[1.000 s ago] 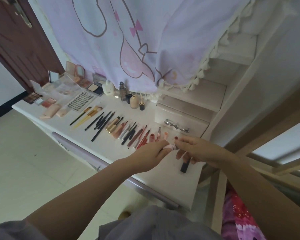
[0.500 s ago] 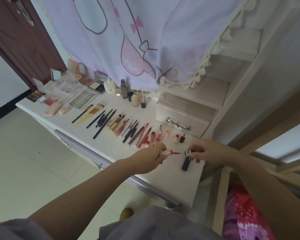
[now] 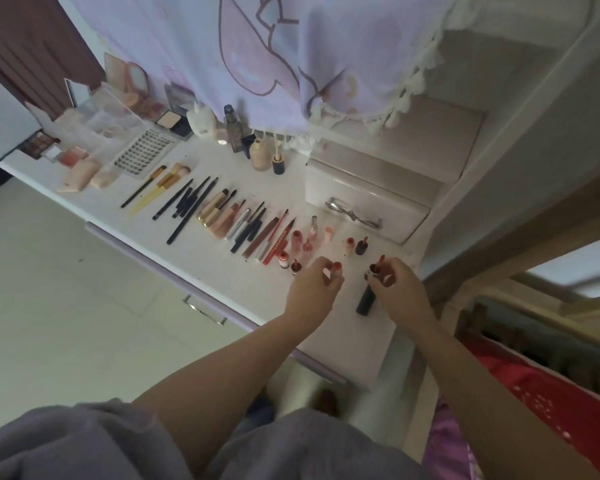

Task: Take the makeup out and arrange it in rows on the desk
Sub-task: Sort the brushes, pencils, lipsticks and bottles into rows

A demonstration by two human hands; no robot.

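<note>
Nearest us, a grey-lilac garment (image 3: 291,452) fills the bottom of the view, with pale floor tiles (image 3: 66,306) to the left and a red patterned cloth (image 3: 551,403) to the right. Above the white tabletop (image 3: 222,271) our left hand (image 3: 312,289) has its grip pinched on a small red-tipped tube (image 3: 336,268), and our right hand (image 3: 395,289) curls its fingers round the top of a dark tube (image 3: 367,299) lying on the surface. Beyond them runs the makeup row (image 3: 243,226): small lip pots, pencils, gold tubes, brushes (image 3: 160,188). Farther back stand bottles (image 3: 236,136), a lash tray (image 3: 142,154), palettes and a small drawer unit (image 3: 371,202). A lilac curtain (image 3: 257,46) hangs behind, with a dark door (image 3: 32,46) at far left.
</note>
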